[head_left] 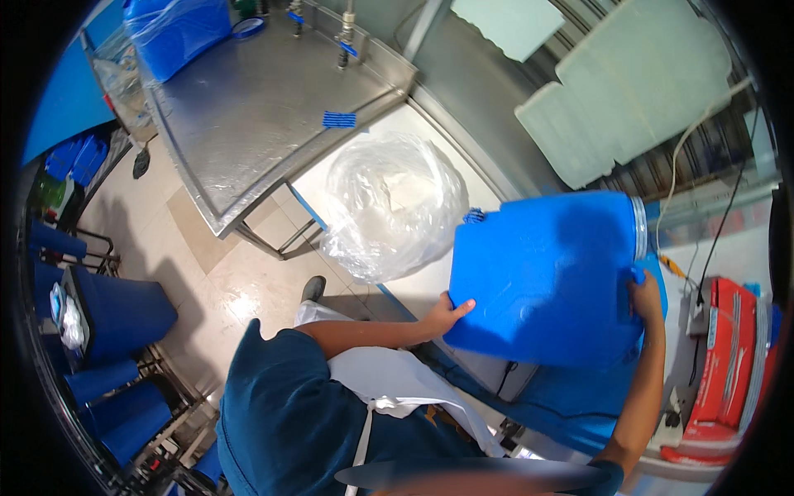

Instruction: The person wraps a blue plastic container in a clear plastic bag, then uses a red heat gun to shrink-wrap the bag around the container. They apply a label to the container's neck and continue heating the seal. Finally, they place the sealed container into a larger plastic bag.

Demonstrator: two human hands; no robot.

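Observation:
A large blue plastic drum lies on its side in front of me, its pale-banded end pointing right. My left hand is pressed to the drum's left end, thumb on top and the other fingers partly hidden behind it. On the right end, my right hand is wrapped round a blue side handle. Left of the drum, a crumpled clear plastic bag with whitish contents rests on a white surface. A small dark-blue striped piece shows at the drum's far left corner.
A stainless-steel table stands at far left, carrying a plastic-covered blue container, a roll of blue tape and a blue striped piece. Valved pipes rise behind it. Blue bins line the left; red-and-grey equipment stands right.

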